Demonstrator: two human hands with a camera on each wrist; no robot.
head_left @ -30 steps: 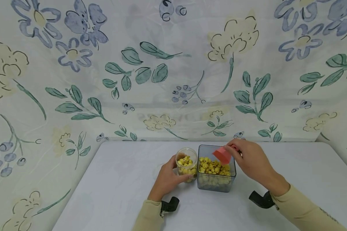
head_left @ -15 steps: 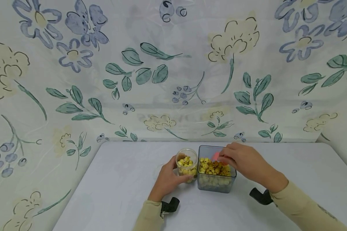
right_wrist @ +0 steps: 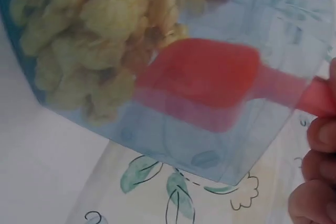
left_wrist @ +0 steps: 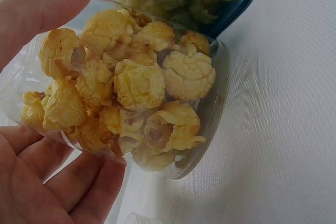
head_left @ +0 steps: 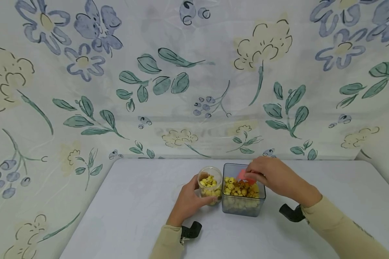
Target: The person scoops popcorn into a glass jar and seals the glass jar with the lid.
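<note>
My left hand [head_left: 190,198] grips a clear round jar [head_left: 210,174] standing on the table, thumb across its front and fingers behind. Yellow popcorn [left_wrist: 126,82] fills much of the jar. Directly to its right is a bluish see-through square bin [head_left: 243,208], holding more popcorn [head_left: 235,187]. My right hand [head_left: 275,178] is over the bin's right rim and holds a red scoop [right_wrist: 199,74] by its handle. In the right wrist view the scoop's bowl is inside the bin, its front edge against the popcorn heap. From the head, my fingers partly cover the scoop.
A white-covered table [head_left: 133,208] lies under both containers. A clear round lid-like piece [left_wrist: 142,219] shows at the bottom of the left wrist view, left of the jar. Behind the table hangs a flowered cloth [head_left: 214,90].
The right hand has lowered the red scoop from above the bin's rim down into the popcorn and tilted it. My left hand and the jar have stayed in place.
</note>
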